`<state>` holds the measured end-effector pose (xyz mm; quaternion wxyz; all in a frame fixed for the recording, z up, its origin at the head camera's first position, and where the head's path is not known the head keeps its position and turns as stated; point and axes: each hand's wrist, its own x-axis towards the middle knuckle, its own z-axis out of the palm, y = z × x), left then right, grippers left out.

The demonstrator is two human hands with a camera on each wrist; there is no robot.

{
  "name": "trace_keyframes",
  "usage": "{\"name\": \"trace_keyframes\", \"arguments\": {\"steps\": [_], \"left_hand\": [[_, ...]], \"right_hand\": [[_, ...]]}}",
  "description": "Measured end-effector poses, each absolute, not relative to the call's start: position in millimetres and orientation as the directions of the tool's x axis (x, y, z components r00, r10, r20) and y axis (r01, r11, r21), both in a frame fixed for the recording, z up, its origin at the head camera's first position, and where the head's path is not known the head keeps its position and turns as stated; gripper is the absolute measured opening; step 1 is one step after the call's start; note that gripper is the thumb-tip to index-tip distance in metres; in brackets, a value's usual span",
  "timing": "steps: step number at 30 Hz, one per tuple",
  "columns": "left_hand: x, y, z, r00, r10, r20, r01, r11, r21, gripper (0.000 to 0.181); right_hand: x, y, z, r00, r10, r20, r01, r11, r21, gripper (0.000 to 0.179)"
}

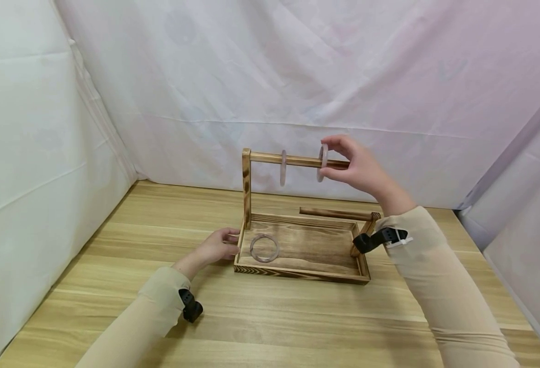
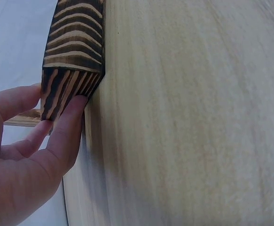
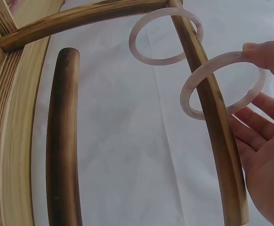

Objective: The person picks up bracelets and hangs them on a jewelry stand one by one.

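My right hand pinches a pale translucent bangle between thumb and fingers. This bangle encircles the upper rod of a wooden stand, near the rod's free end. A second pale bangle hangs on the same rod, closer to the left post. In the stand's tray base, a greyish-purple bangle lies flat at the left. My left hand grips the tray's left end; the left wrist view has its fingers on both sides of the dark-striped end wall.
A lower rod on a short right post points left behind the tray. The stand is on a light wood-grain table. White cloth hangs behind and at both sides. Each wrist wears a black strap camera.
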<state>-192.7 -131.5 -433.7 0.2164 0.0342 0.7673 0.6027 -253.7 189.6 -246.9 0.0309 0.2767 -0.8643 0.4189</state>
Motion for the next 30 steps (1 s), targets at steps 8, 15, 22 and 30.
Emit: {"name": "trace_keyframes", "arguments": {"steps": [8, 15, 22, 30], "left_hand": [[-192, -131, -433, -0.902, 0.313, -0.297, -0.211, 0.282, 0.936, 0.056], [-191, -131, -432, -0.902, 0.311, -0.299, -0.215, 0.278, 0.936, 0.055], [-192, -131, -432, -0.9, 0.315, -0.301, -0.213, 0.283, 0.935, 0.055], [-191, -130, -433, -0.901, 0.314, -0.3, -0.216, 0.274, 0.937, 0.055]], "right_hand": [[-253, 184, -247, -0.836, -0.472, 0.28, -0.513, 0.49, -0.705, 0.062], [-254, 181, -247, -0.82, -0.491, 0.295, -0.548, 0.521, -0.655, 0.06], [-253, 175, -246, -0.803, -0.526, 0.28, -0.564, 0.516, -0.645, 0.058], [-252, 172, -245, -0.807, -0.539, 0.242, -0.548, 0.53, -0.647, 0.057]]}}
